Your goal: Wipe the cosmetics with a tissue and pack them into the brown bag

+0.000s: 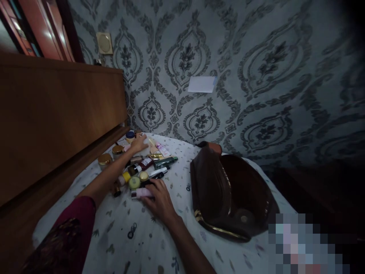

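Note:
My right hand (161, 199) is closed round one end of a pale pink tube (141, 193) with a silver cap, low over the sheet. Further off, my left hand (138, 144) reaches into the cosmetics with thumb and fingers apart; its fingertips are partly hidden. Beside it are a jar with a dark blue lid (130, 135) and a pink-and-white tube (162, 149). Between my hands lie a dark red bottle (145, 163), a dark green tube (165, 162), a yellow-banded bottle (126, 176), a round green-lidded jar (134, 182) and a small cream-lidded jar (144, 176).
An unzipped brown bag (208, 186) stands on the patterned sheet (137, 243) at the right. Two gold-lidded jars (105, 159) sit at the left by a wooden cabinet (62, 102). Patterned wallpaper (186, 57) rises behind. A patch at lower right is pixelated.

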The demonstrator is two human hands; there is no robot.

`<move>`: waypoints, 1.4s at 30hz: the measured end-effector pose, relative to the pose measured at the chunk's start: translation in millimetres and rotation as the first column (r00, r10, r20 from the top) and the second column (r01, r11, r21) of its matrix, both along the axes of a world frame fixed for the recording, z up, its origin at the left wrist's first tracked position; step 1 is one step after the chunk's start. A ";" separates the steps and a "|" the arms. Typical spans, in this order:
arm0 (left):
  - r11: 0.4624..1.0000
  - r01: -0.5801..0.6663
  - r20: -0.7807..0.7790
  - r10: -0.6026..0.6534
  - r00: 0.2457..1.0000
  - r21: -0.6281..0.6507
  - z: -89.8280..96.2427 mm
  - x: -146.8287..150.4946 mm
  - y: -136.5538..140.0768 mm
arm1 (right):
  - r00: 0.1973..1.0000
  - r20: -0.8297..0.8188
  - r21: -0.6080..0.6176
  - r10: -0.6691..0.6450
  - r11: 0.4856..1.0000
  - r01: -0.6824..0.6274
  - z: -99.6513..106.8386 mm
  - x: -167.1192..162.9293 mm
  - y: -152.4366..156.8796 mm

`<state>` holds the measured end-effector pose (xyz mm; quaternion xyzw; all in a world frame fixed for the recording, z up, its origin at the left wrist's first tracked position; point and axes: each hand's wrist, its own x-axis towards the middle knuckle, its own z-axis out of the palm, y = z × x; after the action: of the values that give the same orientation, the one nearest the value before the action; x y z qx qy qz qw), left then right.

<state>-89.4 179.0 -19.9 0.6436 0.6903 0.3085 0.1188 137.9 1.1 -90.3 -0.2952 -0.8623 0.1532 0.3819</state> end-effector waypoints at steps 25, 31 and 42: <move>0.982 -0.097 -0.087 0.112 0.990 0.161 40.5 -19.5 0.4 | 1.000 -0.024 0.035 0.018 0.999 -0.018 -3.9 -0.8 3.6; 0.905 -0.269 0.050 0.268 0.962 0.330 84.5 -70.3 24.2 | 1.000 -0.009 0.033 0.008 0.999 -0.008 1.2 -0.4 2.0; 0.971 -0.188 -0.323 0.226 0.919 0.145 54.9 -70.1 73.6 | 1.000 -0.005 -0.050 0.010 0.999 -0.010 5.7 2.8 0.8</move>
<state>-159.5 252.6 35.0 0.6156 0.7465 0.2425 -0.0702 140.7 2.0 -84.6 -0.3001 -0.8587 0.1772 0.3756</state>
